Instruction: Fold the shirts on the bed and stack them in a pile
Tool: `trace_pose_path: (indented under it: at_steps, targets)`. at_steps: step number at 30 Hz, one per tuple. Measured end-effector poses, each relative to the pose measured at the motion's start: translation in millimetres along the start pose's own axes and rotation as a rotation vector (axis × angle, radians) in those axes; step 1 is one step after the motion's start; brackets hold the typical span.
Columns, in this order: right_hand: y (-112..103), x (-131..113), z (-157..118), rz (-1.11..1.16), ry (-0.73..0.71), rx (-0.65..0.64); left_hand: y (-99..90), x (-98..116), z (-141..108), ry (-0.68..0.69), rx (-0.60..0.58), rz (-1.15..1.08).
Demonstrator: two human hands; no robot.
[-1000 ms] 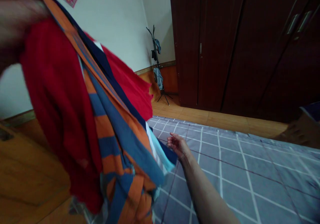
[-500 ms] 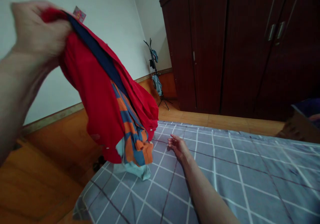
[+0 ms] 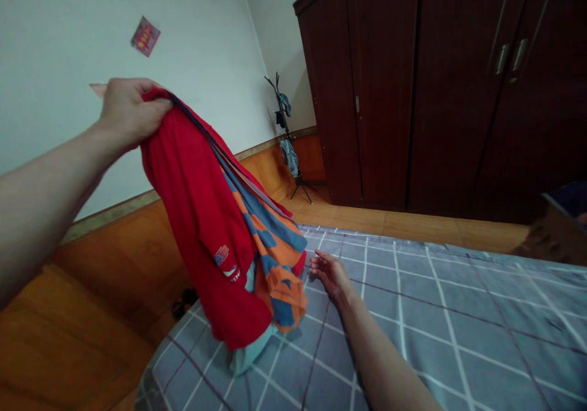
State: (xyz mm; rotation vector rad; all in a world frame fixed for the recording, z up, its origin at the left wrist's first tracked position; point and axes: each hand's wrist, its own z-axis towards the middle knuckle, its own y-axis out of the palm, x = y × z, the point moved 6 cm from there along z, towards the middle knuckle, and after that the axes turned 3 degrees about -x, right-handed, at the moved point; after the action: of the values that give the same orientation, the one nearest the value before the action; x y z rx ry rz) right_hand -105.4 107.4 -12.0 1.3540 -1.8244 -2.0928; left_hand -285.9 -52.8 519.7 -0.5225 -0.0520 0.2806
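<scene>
My left hand (image 3: 132, 110), raised at the left, is closed on the top edge of a red garment (image 3: 197, 215) with a dark blue inner band. It hangs down at a slant, with small white print low on its front. Orange and blue patterned cloth (image 3: 275, 258) hangs inside its opening. Under both, pale green cloth (image 3: 252, 353) shows against the bed (image 3: 389, 331). Just right of the hanging cloth, my right hand (image 3: 329, 273) is above the bedcover with fingers apart and nothing in it.
A dark red wardrobe (image 3: 380, 93) stands behind the bed. Left of it is a black coat stand (image 3: 287, 129) with clothes. An open box (image 3: 562, 227) is at the right edge, and dark objects (image 3: 183, 304) lie on the floor at the left.
My left hand has moved down and to the right with the red garment, which now hangs lower and further right, its print showing. My right hand has hardly moved.
</scene>
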Motion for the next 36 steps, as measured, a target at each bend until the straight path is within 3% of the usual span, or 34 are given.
trace_pose_path:
  at_steps: [3, 6, 11, 14, 18, 20, 22, 25, 27, 29, 32, 36]
  targets:
    - [2, -2, 0, -0.003, -0.009, -0.01, 9.2, -15, 23, -0.199, 0.067, 0.015]
    - [2, -6, -1, -0.014, -0.021, -0.016, 3.8, -11, 42, -0.3, 0.218, -0.001]
    - [7, -6, -5, -0.069, -0.025, -0.052, -15.4, 7, 66, -0.203, 0.342, 0.039]
    - [15, -1, -8, -0.122, -0.004, -0.105, -8.7, 13, 56, -0.107, 0.331, -0.065]
    - [22, 5, -11, -0.162, 0.023, -0.144, 38.8, 27, -7, 0.068, 0.124, -0.238]
    - [23, 8, -10, -0.168, 0.035, -0.148, 77.8, 31, -50, 0.122, -0.088, -0.269]
    - [22, 11, -9, -0.174, 0.05, -0.147, 117.6, 27, -85, 0.076, -0.288, -0.256]
    - [21, 14, -6, -0.179, 0.06, -0.135, 156.4, 12, -98, -0.105, -0.353, -0.193]
    - [19, 14, -5, -0.18, 0.053, -0.116, 166.1, 9, -77, -0.185, -0.293, -0.158]
    - [18, 11, -4, -0.179, 0.04, -0.096, 163.1, 8, -40, -0.259, -0.175, -0.151]
    - [17, 7, -5, -0.178, 0.02, -0.081, 139.3, 6, 20, -0.379, 0.069, -0.22]
    - [16, 4, -5, -0.178, 0.004, -0.078, 100.0, -8, 75, -0.362, 0.244, -0.268]
